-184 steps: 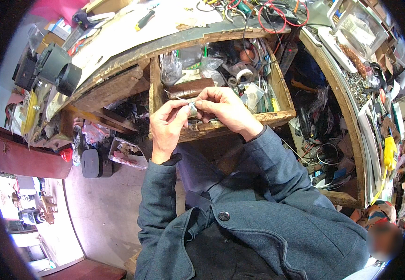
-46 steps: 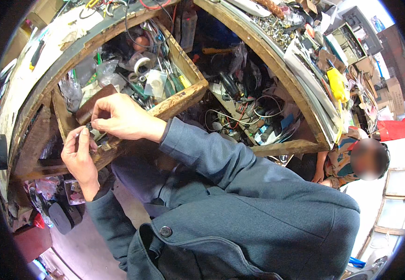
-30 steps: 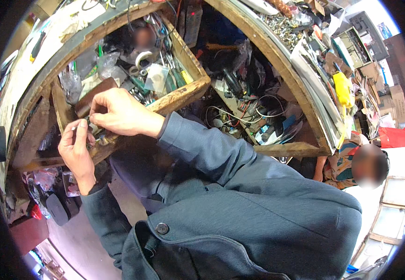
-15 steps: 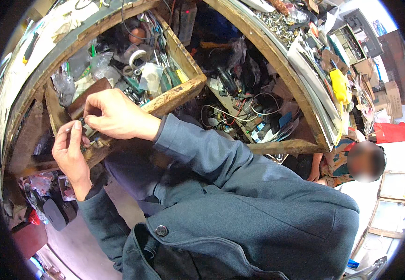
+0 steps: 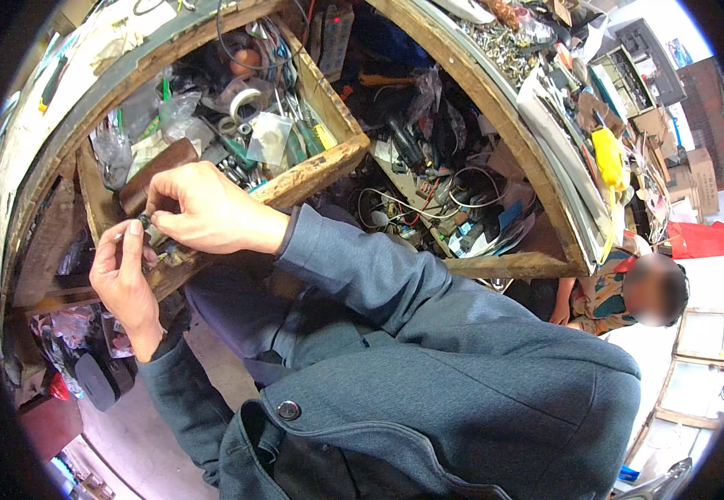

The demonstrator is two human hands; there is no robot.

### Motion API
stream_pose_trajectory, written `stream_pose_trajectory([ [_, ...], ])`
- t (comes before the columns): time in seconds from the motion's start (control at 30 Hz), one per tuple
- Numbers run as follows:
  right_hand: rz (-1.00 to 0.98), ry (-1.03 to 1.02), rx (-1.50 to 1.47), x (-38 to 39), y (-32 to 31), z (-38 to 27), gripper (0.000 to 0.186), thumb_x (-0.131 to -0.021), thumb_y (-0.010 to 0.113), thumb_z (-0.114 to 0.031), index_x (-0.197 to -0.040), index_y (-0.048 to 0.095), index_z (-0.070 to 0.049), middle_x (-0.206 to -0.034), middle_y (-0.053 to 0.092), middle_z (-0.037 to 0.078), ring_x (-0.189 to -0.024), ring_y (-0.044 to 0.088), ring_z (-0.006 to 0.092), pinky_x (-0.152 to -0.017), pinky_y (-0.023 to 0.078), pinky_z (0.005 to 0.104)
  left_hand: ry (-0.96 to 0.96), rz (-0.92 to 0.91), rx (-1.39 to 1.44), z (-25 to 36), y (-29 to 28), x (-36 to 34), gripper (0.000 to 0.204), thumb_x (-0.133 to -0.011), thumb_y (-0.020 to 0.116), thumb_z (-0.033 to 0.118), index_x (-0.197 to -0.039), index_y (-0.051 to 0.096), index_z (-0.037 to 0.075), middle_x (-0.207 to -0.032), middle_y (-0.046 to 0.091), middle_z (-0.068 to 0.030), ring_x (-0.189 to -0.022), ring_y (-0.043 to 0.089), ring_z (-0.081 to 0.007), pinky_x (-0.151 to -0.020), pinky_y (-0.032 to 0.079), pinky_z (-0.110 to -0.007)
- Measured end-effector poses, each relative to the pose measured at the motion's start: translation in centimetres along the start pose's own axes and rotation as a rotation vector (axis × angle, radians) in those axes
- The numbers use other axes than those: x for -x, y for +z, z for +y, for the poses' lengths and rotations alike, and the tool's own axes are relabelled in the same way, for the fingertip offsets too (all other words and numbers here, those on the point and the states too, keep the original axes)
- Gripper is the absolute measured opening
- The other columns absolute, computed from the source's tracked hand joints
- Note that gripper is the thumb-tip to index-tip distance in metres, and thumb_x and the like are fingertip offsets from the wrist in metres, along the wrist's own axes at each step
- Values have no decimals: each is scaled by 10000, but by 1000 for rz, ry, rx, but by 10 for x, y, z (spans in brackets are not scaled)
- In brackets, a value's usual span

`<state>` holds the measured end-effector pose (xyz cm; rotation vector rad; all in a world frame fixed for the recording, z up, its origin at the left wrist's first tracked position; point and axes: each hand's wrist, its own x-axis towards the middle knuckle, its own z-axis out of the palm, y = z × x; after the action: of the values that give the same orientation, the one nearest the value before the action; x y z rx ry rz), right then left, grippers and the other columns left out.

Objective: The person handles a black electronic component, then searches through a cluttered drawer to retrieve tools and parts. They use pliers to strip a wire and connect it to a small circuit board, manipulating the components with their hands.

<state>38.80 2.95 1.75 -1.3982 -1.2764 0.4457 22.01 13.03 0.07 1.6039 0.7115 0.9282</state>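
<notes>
My left hand (image 5: pixel 130 282) is at the front edge of an open wooden drawer (image 5: pixel 312 173), thumb and fingers pinched together. My right hand (image 5: pixel 209 210) reaches in from the right above the same edge, also in a pinch. Where the fingertips meet there is a small dark piece (image 5: pixel 144 221), too small to name; it appears to be between both hands. Just beyond my right hand a brown flat case (image 5: pixel 160 171) lies in the drawer. Behind it are a white tape roll (image 5: pixel 248 102), a small clear bag (image 5: pixel 269 137) and green-handled tools (image 5: pixel 306 136).
Right of the drawer an open compartment holds tangled white cable (image 5: pixel 395 200) and loose parts. A yellow tool (image 5: pixel 608 157) hangs by the curved bench edge. At the far right sits another person (image 5: pixel 599 287), near a red bag (image 5: pixel 699 239). A black object (image 5: pixel 102 382) stands below left.
My two hands stay close together at the drawer's edge, with only slight finger movement. The small dark piece at the fingertips shows a little more plainly.
</notes>
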Motion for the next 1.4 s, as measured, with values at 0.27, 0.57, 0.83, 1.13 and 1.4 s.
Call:
stream_pose_trajectory([
  [0.27, 20, 25, -43, 1, 2, 1, 179, -793, 656, -140, -864, 706, 17, -776, 697, 207, -739, 710, 319, -682, 550, 402, 8, 18, 35, 2, 3, 1, 126, -980, 706, 107, -1048, 721, 1, -824, 640, 10, -659, 546, -50, -594, 412, -199],
  [0.57, -4, 37, -31, -1, -2, -4, 194, -810, 684, -148, -892, 711, 26, -792, 711, 192, -747, 723, 276, -689, 555, 378, 21, 16, 36, 5, 3, 1, 129, -980, 707, 105, -1056, 722, 1, -834, 646, 7, -664, 552, -55, -595, 417, -202],
  [0.83, 65, -11, 3, -2, 5, 3, 199, -838, 689, -181, -877, 690, 15, -754, 685, 171, -676, 667, 233, -654, 536, 381, -38, 38, -35, 18, 6, 5, 111, -989, 687, 127, -1014, 723, 25, -758, 627, 18, -646, 538, -52, -593, 414, -203],
  [1.13, -114, 238, -295, -1, -2, 4, 132, -974, 675, -117, -924, 664, 6, -751, 638, 11, -649, 591, 70, -581, 489, 247, -3, -35, 162, 17, 8, 3, 95, -978, 675, 73, -999, 707, -14, -756, 658, -23, -617, 579, -85, -574, 445, -226],
  [1.4, -164, 312, -348, -3, -4, 2, 149, -976, 659, -124, -933, 675, 17, -769, 672, 38, -664, 614, 92, -604, 508, 251, -2, -9, 85, 18, 9, 5, 76, -977, 683, 70, -973, 699, -3, -753, 659, -14, -611, 578, -70, -569, 447, -218],
])
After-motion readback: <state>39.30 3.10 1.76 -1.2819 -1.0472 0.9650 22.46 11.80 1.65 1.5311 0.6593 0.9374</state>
